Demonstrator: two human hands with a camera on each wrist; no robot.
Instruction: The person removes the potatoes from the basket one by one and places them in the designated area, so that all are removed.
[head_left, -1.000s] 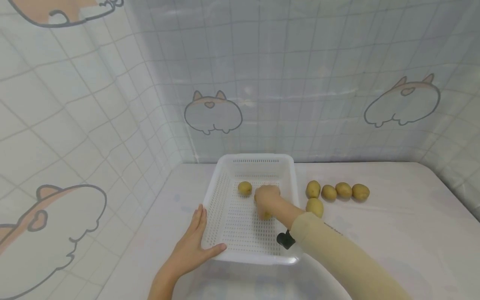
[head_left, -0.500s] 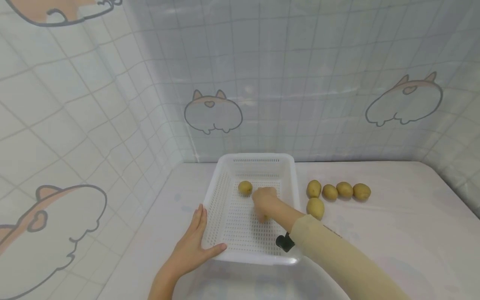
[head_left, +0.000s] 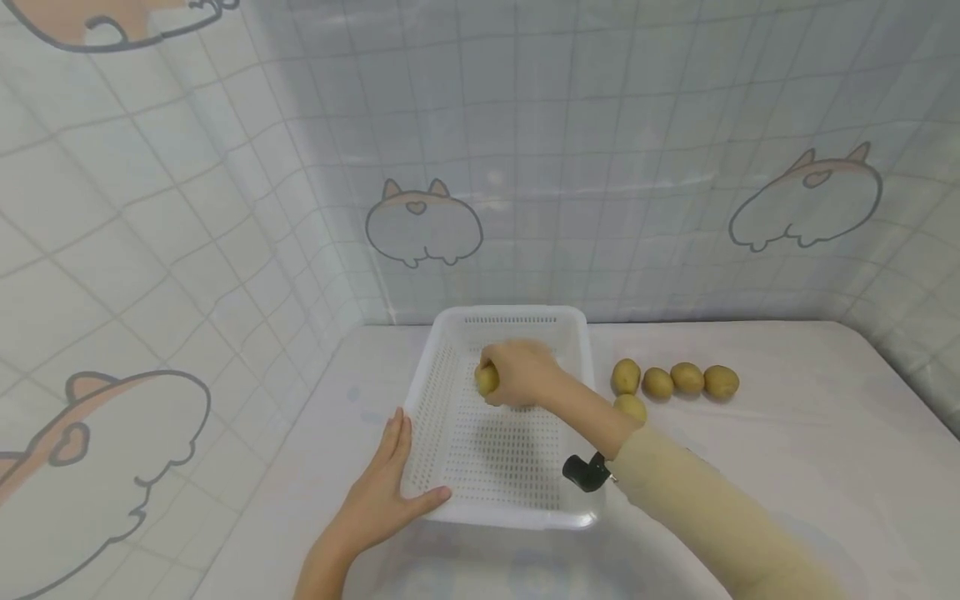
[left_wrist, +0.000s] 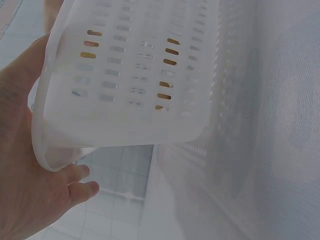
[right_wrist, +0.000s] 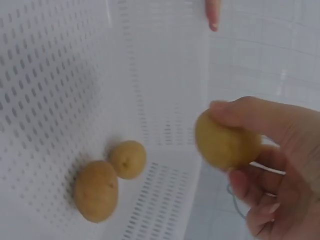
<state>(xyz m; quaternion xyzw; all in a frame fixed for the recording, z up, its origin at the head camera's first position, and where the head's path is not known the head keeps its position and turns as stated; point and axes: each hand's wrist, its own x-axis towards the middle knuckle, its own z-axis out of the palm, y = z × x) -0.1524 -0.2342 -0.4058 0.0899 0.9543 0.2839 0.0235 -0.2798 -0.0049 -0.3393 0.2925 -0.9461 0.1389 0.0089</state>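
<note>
My right hand [head_left: 521, 371] pinches a potato [right_wrist: 225, 142] between thumb and fingers, raised over a white perforated plastic basket [head_left: 517, 521]. Two more potatoes lie in the basket in the right wrist view: a larger one [right_wrist: 96, 191] and a smaller, rounder one [right_wrist: 128, 159], side by side near a wall. From the head, my right hand hides these two. My left hand [head_left: 375, 496] rests at the basket's near left corner, fingers straight along the left side, thumb over the front rim. Brownish-yellow patches show through the basket's slots in the left wrist view.
Several potatoes [head_left: 687, 378] lie on the white-covered table right of the basket, with one nearer potato [head_left: 630, 407] partly behind my right forearm. A black wrist device [head_left: 585, 473] hangs below that sleeve. Tile-patterned sheets with cartoon dogs stand at the back and sides.
My right hand has risen from low in the basket and moved away from me, with a potato now in its fingers. The left hand and the basket have stayed put.
</note>
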